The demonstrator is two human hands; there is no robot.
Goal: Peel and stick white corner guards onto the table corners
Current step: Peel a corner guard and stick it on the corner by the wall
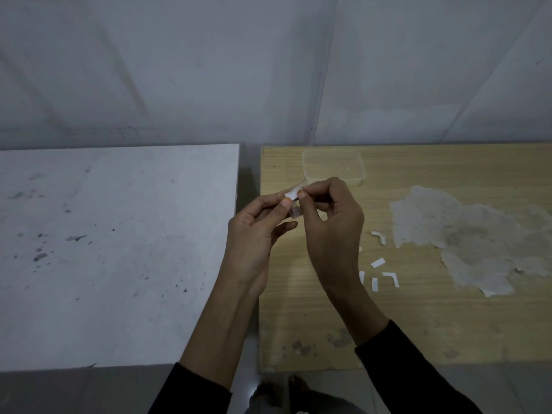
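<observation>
Corner guard (292, 195) pinched between left hand (257, 231) and right hand (331, 216) fingertips; backing apparently lifting.

No readable text, labels, brands, numbers or signs anywhere in view.

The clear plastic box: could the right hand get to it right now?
Probably yes: the box sits just beyond the right hand, nothing between, though it pinches a corner guard.
</observation>
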